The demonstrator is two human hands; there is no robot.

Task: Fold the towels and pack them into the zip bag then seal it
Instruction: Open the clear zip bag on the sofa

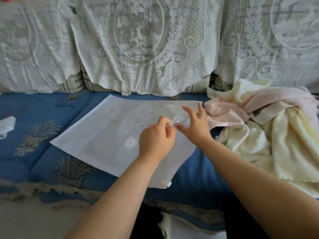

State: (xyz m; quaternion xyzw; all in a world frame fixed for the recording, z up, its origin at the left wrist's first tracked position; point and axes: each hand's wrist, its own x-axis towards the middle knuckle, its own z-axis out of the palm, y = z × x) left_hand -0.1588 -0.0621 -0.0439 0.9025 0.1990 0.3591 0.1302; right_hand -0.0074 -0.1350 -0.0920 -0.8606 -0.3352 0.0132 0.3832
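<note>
A large translucent white zip bag [96, 135] lies flat on the blue sofa seat, with a pink round valve [129, 143] near its middle and a white slider clip [166, 183] at its near corner. My left hand [156, 139] pinches the bag's clear upper layer at its right part. Just to the right, my right hand [194, 125] pinches the same film between thumb and forefinger, its other fingers spread. A heap of unfolded cream towels [269, 140] and a pink towel [229, 112] lies right of the bag.
The blue patterned sofa seat [34, 118] carries everything, with lace-covered back cushions [146, 45] behind. A small white cloth [6, 126] lies at the far left. Another pale cloth [172, 225] hangs below the seat's front edge, near my lap.
</note>
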